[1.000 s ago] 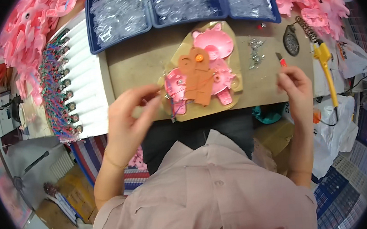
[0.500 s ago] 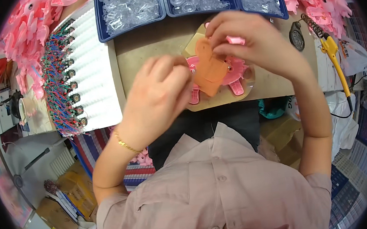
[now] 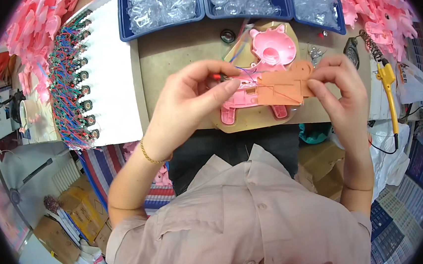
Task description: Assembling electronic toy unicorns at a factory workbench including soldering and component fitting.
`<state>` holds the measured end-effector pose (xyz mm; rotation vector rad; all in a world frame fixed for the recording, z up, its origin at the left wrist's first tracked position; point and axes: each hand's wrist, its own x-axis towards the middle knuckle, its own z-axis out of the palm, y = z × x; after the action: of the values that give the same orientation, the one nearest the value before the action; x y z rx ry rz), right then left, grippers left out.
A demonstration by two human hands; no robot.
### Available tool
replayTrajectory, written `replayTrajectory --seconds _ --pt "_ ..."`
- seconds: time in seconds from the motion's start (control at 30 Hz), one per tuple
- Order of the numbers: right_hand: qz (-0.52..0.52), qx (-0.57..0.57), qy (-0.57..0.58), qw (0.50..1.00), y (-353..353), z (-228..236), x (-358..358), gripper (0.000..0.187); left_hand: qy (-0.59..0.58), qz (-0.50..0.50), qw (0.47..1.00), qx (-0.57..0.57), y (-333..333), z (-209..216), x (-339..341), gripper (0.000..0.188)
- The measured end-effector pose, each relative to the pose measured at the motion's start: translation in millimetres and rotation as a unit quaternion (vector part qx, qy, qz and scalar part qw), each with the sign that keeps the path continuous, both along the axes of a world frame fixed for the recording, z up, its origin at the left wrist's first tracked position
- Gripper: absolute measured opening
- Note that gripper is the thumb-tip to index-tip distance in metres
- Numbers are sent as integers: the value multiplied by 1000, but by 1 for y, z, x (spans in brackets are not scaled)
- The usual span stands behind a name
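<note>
A pink animal-shaped plastic toy shell (image 3: 274,47) lies with its hollow inside up on a tan holder (image 3: 231,125) at the table's front edge. My right hand (image 3: 339,84) pinches the right end of a flat orange piece (image 3: 280,88) with a rounded tab, held over the shell's right part. Thin blue and red wires (image 3: 242,60) run across the shell. My left hand (image 3: 196,98) has thumb and forefinger closed at the shell's left side, by the wires and a small red-tipped part (image 3: 217,76). What exactly sits between those fingertips is hidden.
Blue bins (image 3: 163,24) of clear plastic parts stand along the back. On the left are a white rack (image 3: 113,80) and bundled wires with round black parts (image 3: 71,88). Pink shells (image 3: 372,0) pile up at both far corners. A yellow-handled soldering iron (image 3: 386,81) hangs right.
The orange piece has turned from upright to sideways and shifted right. My right hand has come down to its right end. My left hand has moved rightward to the wires, and the shell now shows more.
</note>
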<state>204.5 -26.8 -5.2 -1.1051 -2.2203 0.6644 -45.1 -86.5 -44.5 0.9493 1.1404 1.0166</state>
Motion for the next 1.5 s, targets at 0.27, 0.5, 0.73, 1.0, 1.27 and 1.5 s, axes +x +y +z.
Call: replayTrajectory --seconds 0.27,0.5,0.73,1.0,1.27,1.5 --pt "207 -122 39 970 9 2 -70 39 86 146 982 82 -32 -18 20 24" --pt "264 -33 -186 946 14 -23 -74 26 237 130 957 107 -38 -28 13 28" --pt "277 68 -118 951 12 -22 -88 13 403 124 878 225 -43 -33 -2 27" --pt "278 60 -158 946 12 -37 -93 15 564 134 733 356 -51 -62 6 37" --pt "283 134 -162 936 32 -45 -100 24 615 36 687 385 -53 -58 0 41" --pt "376 28 -352 856 50 -27 -117 31 644 -91 623 436 -42 -41 -7 43"
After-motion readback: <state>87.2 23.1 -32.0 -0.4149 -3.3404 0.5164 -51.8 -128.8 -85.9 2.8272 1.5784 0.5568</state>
